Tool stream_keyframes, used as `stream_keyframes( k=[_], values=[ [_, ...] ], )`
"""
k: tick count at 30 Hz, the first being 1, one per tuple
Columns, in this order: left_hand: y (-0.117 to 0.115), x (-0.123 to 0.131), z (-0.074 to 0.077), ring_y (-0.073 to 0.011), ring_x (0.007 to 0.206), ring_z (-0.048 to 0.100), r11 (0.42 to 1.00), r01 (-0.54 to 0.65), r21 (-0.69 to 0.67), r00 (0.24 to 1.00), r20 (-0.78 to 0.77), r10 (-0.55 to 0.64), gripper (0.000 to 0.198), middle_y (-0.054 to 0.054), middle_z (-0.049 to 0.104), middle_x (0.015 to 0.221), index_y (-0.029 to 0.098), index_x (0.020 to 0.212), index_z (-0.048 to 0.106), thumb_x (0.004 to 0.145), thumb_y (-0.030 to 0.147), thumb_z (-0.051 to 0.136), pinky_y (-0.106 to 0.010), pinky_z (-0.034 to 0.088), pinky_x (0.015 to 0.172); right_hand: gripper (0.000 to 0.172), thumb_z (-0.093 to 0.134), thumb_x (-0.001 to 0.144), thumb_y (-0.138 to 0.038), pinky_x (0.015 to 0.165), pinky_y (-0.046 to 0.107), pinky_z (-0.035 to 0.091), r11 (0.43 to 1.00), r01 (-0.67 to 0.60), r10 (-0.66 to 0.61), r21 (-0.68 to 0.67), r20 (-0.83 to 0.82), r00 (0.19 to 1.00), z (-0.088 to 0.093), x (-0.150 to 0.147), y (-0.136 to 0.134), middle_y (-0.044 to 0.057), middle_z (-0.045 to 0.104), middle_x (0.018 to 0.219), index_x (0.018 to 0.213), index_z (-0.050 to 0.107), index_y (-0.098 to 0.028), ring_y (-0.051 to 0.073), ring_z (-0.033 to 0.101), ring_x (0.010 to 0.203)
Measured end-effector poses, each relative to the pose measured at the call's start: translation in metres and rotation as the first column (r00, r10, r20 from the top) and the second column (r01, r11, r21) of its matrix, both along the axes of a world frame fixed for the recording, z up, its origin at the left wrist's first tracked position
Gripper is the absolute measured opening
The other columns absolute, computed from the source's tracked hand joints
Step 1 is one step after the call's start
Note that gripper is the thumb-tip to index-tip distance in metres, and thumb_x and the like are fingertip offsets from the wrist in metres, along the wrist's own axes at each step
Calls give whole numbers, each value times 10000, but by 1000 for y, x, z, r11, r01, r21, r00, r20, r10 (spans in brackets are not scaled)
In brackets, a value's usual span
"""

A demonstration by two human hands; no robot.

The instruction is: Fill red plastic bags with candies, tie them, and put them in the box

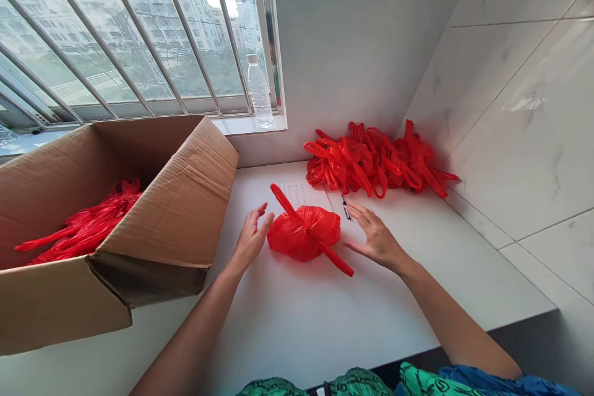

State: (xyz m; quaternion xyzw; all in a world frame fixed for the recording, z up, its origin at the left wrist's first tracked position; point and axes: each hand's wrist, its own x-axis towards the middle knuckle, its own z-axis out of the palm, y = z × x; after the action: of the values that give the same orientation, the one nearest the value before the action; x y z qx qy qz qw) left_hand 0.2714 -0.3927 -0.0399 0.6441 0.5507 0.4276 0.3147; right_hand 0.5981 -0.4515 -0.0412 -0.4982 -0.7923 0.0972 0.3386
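Note:
A knotted red plastic bag (304, 235) sits on the white tabletop (297, 322), its two handle ends sticking out to either side. What it contains is hidden. My left hand (253, 238) is at its left side, fingers apart, holding nothing. On the opposite side my right hand (374, 235) is spread beside the bag, also holding nothing. Close to the right fingertips lies a black pen (346, 207). Behind the bag a sheet of paper with print (297, 193) is partly covered.
More tied red bags (371, 158) are heaped against the back wall. A large open cardboard box (180, 198) with red bags (99, 219) inside stands at the left. One clear plastic bottle (260, 93) stands on the sill of the barred window. White tiles (533, 136) cover the right wall.

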Motion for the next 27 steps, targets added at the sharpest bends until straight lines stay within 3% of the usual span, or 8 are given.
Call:
stream_keyframes(
  k=[3, 7, 12, 17, 27],
  values=[
    [-11, 13, 1, -288, 1357, 416, 970, 173, 172, 935, -337, -107, 575, -123, 453, 1457, 234, 1394, 471, 927, 570, 484, -483, 323, 1132, 899, 671, 856, -466, 1183, 568, 239, 977, -163, 135, 138, 192, 972, 0, -29, 14, 153, 269, 1600, 1565, 178, -216, 317, 239, 1480],
    [-9, 38, 1, -284, 1347, 423, 904, 310, 294, 824, -557, -101, 539, -108, 432, 1486, 253, 1415, 421, 947, 509, 497, -513, 256, 1169, 888, 559, 911, -554, 1210, 528, 203, 957, -245, 222, 155, 153, 963, 2, -68, 44, 156, 293, 1590, 1577, 105, -182, 278, 245, 1484],
    [11, 44, -23, -271, 1399, 378, 895, 298, 331, 790, -612, -37, 499, -132, 399, 1523, 198, 1442, 376, 995, 418, 413, -499, 285, 1165, 751, 430, 957, -602, 1192, 499, 275, 986, -156, 156, 56, 6, 988, -22, -83, 75, 162, 389, 1543, 1541, 274, -156, 272, 320, 1455],
    [20, 41, -45, -271, 1440, 334, 905, 312, 290, 765, -641, -58, 497, -161, 382, 1538, 135, 1420, 417, 1001, 399, 377, -484, 286, 1179, 708, 430, 958, -601, 1190, 525, 271, 987, -159, 159, -7, 2, 987, -43, -84, 80, 126, 421, 1531, 1527, 323, -193, 285, 307, 1459],
    [23, 43, -55, -259, 1452, 322, 941, 293, 168, 739, -665, -111, 519, -155, 377, 1546, 116, 1430, 427, 1004, 403, 356, -483, 254, 1199, 672, 394, 977, -585, 1198, 497, 277, 987, -153, 154, -57, 5, 988, -54, -85, 81, 110, 434, 1524, 1510, 365, -177, 272, 336, 1447]
  ],
)
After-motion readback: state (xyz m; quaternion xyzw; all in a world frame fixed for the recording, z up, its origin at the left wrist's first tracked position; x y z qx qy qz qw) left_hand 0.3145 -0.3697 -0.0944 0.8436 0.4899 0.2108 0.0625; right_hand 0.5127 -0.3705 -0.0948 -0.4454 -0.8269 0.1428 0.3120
